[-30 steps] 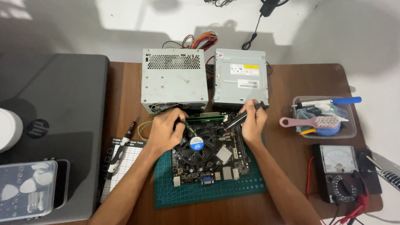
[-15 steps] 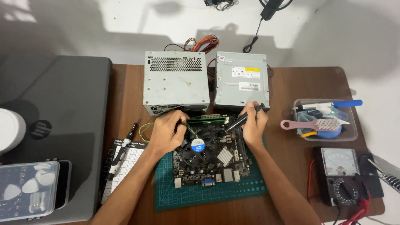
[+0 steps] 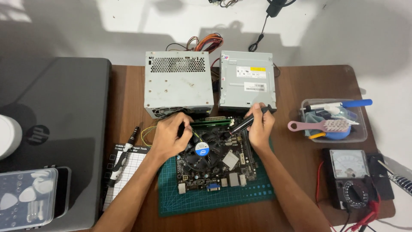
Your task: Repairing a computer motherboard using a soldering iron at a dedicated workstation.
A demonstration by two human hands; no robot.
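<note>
A small black motherboard (image 3: 223,165) with a round cooler fan (image 3: 201,150) lies on a green cutting mat (image 3: 214,197). My left hand (image 3: 171,133) rests on the board's upper left corner, fingers curled by the fan and some thin wires. My right hand (image 3: 259,126) grips a black screwdriver (image 3: 248,121), its tip pointing down-left at the board's upper edge near the green memory stick (image 3: 210,122).
A grey power supply (image 3: 178,83) and a silver optical drive (image 3: 246,79) stand behind the board. A dark closed laptop (image 3: 47,129) lies left, a clear parts box (image 3: 25,199) on it. Another screwdriver (image 3: 122,159) rests on a white gridded mat. A clear tub with brushes (image 3: 334,122) and an analog multimeter (image 3: 349,176) sit right.
Both hands stay on the board's upper edge; the view has shifted slightly, and the screwdriver tip has barely moved.
</note>
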